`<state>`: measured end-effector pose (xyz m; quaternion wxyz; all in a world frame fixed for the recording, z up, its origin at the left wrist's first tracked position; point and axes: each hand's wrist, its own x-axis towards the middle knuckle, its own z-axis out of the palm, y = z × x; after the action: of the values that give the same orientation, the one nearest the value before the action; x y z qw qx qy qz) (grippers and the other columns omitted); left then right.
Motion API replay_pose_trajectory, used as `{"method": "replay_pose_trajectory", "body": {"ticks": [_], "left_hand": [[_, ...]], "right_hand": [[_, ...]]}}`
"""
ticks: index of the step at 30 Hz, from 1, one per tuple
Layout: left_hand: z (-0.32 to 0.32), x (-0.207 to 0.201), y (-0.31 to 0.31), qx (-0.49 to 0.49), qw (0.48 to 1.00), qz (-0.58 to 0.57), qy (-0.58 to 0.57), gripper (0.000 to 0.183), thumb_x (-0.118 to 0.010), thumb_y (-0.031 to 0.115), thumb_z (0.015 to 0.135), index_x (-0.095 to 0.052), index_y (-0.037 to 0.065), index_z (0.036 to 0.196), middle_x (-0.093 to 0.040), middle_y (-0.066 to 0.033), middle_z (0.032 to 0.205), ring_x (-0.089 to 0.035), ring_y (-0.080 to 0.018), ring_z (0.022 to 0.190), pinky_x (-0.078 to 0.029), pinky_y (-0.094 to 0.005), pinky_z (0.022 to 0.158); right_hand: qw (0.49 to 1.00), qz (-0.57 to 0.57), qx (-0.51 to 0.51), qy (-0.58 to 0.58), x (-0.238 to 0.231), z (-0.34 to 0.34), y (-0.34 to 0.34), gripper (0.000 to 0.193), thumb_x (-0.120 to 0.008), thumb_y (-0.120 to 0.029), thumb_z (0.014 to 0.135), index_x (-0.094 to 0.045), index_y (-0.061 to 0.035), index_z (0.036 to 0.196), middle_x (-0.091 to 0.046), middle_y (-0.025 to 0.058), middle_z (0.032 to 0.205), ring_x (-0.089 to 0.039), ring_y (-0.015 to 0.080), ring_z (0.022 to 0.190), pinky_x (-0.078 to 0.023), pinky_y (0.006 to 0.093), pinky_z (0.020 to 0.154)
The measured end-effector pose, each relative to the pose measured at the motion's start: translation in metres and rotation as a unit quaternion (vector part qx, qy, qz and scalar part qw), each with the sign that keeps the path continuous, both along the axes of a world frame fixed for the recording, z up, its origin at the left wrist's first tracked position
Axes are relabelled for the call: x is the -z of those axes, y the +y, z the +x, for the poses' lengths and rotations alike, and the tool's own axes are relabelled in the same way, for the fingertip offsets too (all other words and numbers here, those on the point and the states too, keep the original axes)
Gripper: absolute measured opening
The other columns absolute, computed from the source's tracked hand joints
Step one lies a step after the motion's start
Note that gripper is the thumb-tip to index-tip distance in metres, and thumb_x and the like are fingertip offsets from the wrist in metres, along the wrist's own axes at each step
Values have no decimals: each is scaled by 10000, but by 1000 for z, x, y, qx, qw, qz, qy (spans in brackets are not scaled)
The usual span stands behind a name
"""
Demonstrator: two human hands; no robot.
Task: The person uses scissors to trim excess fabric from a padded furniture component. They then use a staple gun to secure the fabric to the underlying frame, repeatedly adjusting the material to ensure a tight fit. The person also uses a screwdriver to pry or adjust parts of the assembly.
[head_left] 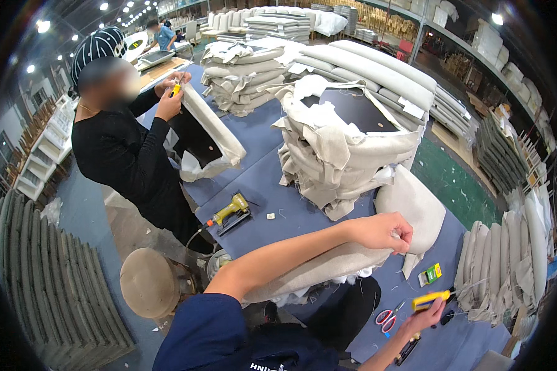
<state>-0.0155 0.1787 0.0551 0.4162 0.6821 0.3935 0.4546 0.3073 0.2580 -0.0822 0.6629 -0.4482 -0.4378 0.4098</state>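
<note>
If the yellow-handled tool with a thin metal shaft [430,300], gripped in the right hand [427,315], slipped, it could tear cloth. The left hand [384,231], fingers closed, pinches the right end of the beige fabric-covered cushion [319,266], which stretches leftward along the blue surface's [269,196] near edge.

Two yellow-handled tools [430,300], one yellow-green staple gun [232,209], one pair of scissors [393,312], one green-and-yellow box [430,275] and one round stool [147,283] are shown
</note>
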Motion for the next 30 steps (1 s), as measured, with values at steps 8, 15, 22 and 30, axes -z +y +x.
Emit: {"method": "replay_pose_trajectory", "body": {"ticks": [8, 15, 22, 30], "left_hand": [[21, 0, -18, -136, 989, 7, 51, 330, -647, 358, 962, -632, 30, 937, -690, -86, 840, -656, -165, 821, -522, -345, 775], [27, -1, -41, -188, 982, 1, 16, 357, -602, 332, 1001, -469, 78, 1213, -665, -89, 860, -634, -164, 838, -500, -317, 783], [26, -15, -84, -249, 968, 8, -14, 402, -624, 257, 995, -448, 47, 1290, -589, -66, 832, -541, -129, 751, -458, -303, 706], [17, -18, -107, -287, 958, 5, -12, 304, -600, 163, 1004, -500, 29, 1258, -596, -49, 848, -519, -91, 764, -447, -271, 711]], "right_hand": [[969, 184, -123, 106, -88, -87, -55, 249, -522, -246, 1063, -477, -46, 1205, -669, 188, 983, -566, 123, 621, -479, 233, 574], [967, 189, -100, 138, -86, -108, -75, 302, -475, -259, 1077, -460, -14, 1252, -654, 203, 1069, -664, 209, 697, -566, 321, 636], [963, 166, -164, 134, -89, -107, -86, 338, -472, -308, 1077, -507, -9, 1231, -680, 155, 907, -637, 171, 683, -560, 332, 649], [952, 158, -224, 137, -81, -142, -120, 349, -426, -325, 1082, -456, -26, 1260, -675, 236, 1083, -713, 262, 801, -609, 313, 644]]}}
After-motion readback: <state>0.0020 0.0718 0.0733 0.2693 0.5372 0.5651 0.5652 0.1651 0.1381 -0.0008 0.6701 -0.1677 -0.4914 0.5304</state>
